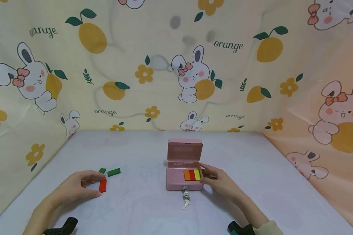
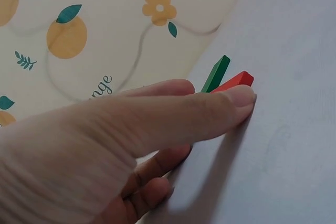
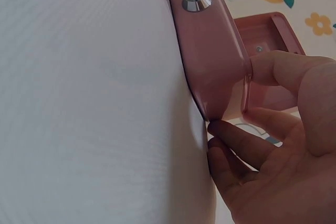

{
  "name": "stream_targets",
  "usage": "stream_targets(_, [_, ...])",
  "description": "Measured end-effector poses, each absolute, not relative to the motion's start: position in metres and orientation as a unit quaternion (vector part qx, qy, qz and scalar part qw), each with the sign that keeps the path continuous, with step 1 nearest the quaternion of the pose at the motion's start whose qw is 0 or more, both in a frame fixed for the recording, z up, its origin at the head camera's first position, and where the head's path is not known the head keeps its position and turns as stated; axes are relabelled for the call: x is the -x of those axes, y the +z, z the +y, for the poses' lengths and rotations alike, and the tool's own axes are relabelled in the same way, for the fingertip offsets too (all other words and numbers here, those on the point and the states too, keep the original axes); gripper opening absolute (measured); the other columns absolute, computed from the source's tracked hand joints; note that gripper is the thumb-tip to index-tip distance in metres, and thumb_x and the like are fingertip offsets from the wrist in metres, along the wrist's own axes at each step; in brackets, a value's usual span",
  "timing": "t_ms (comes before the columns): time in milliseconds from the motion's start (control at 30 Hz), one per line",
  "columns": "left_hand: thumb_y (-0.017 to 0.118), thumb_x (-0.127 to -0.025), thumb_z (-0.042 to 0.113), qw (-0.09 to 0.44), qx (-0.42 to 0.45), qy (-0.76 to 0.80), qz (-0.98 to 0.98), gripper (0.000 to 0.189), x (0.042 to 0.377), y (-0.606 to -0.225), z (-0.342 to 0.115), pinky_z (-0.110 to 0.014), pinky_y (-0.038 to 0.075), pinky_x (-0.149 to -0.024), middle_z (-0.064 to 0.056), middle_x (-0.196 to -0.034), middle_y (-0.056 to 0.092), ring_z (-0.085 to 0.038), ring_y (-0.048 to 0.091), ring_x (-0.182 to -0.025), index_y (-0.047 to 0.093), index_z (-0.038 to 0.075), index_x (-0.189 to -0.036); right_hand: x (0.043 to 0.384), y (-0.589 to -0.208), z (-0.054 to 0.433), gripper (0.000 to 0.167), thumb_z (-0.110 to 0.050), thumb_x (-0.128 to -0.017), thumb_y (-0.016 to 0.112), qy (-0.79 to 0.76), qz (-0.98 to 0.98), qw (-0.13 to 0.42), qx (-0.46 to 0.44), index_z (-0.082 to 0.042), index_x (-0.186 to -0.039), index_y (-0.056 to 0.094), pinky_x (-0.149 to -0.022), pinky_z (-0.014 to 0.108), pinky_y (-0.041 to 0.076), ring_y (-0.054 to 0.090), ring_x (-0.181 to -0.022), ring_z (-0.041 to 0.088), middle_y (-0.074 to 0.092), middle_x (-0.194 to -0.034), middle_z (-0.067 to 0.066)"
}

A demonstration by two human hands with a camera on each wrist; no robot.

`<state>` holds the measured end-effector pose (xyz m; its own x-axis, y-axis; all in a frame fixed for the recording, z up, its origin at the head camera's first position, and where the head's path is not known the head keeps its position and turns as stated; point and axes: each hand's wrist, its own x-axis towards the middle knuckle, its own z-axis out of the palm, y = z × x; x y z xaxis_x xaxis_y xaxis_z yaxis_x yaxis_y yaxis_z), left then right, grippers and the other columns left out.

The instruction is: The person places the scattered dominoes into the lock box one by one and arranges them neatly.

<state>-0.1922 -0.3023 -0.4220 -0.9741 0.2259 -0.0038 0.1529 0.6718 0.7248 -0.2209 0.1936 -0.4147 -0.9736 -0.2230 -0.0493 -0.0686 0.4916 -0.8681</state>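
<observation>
A pink box (image 1: 176, 182) stands in the middle of the table with its lid (image 1: 184, 150) raised; orange, red and yellow blocks (image 1: 192, 175) lie side by side inside. My right hand (image 1: 204, 173) grips the box's right wall, thumb on the rim and fingers at the side, as the right wrist view shows on the pink box (image 3: 210, 51). My left hand (image 1: 98, 186) pinches a red block (image 1: 103, 186) that lies on the table. Two green blocks (image 1: 113, 172) lie just beyond it. In the left wrist view my thumb (image 2: 239, 99) presses the red block (image 2: 240, 79) next to a green block (image 2: 216, 73).
A key sits in the box's front lock (image 1: 185, 188), with more keys (image 1: 186, 201) hanging onto the white table (image 1: 141, 209). Cloth walls printed with rabbits and oranges (image 1: 194, 78) close in the back and both sides.
</observation>
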Motion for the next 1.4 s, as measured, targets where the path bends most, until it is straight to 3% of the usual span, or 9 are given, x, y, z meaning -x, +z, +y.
stream_targets(133, [0.088, -0.071, 0.041, 0.047, -0.103, 0.393, 0.913, 0.064, 0.1931, -0.4234, -0.3027, -0.045, 0.047, -0.094, -0.003, -0.121, 0.065, -0.026, 0.056, -0.109, 0.066, 0.012, -0.124, 0.2216, -0.4149, 0.1935, 0.059, -0.019, -0.090, 0.070, -0.493, 0.863, 0.074, 0.083, -0.022, -0.146, 0.050, -0.100, 0.065, 0.035, 0.053, -0.123, 0.033, 0.058, -0.135, 0.009])
stream_targets(433, [0.088, -0.070, 0.041, 0.041, -0.099, 0.385, 0.917, 0.063, 0.1946, -0.4230, -0.3034, -0.030, 0.050, -0.084, -0.001, -0.118, 0.066, -0.022, 0.056, -0.103, 0.066, 0.013, -0.122, 0.2210, -0.4145, 0.1931, 0.059, -0.019, -0.090, 0.071, -0.493, 0.863, 0.074, 0.080, -0.021, -0.146, 0.050, -0.100, 0.064, 0.037, 0.053, -0.123, 0.033, 0.058, -0.135, 0.009])
stream_targets(700, [0.088, -0.071, 0.039, 0.039, -0.104, 0.385, 0.916, 0.060, 0.1928, -0.4223, -0.3033, -0.030, 0.050, -0.081, -0.002, -0.117, 0.066, -0.022, 0.056, -0.101, 0.066, 0.012, -0.120, 0.2197, -0.4143, 0.1929, 0.061, -0.022, -0.089, 0.072, -0.489, 0.866, 0.075, 0.078, -0.026, -0.146, 0.050, -0.099, 0.065, 0.037, 0.052, -0.124, 0.033, 0.056, -0.137, 0.007])
stream_targets(1400, [0.089, -0.069, 0.038, 0.045, -0.091, 0.392, 0.914, 0.062, 0.1930, -0.4215, -0.3027, -0.030, 0.050, -0.081, -0.003, -0.116, 0.066, -0.022, 0.057, -0.101, 0.066, 0.011, -0.120, 0.2203, -0.4128, 0.1922, 0.058, -0.018, -0.090, 0.071, -0.498, 0.860, 0.080, 0.076, -0.022, -0.145, 0.051, -0.100, 0.065, 0.036, 0.053, -0.123, 0.033, 0.059, -0.134, 0.009])
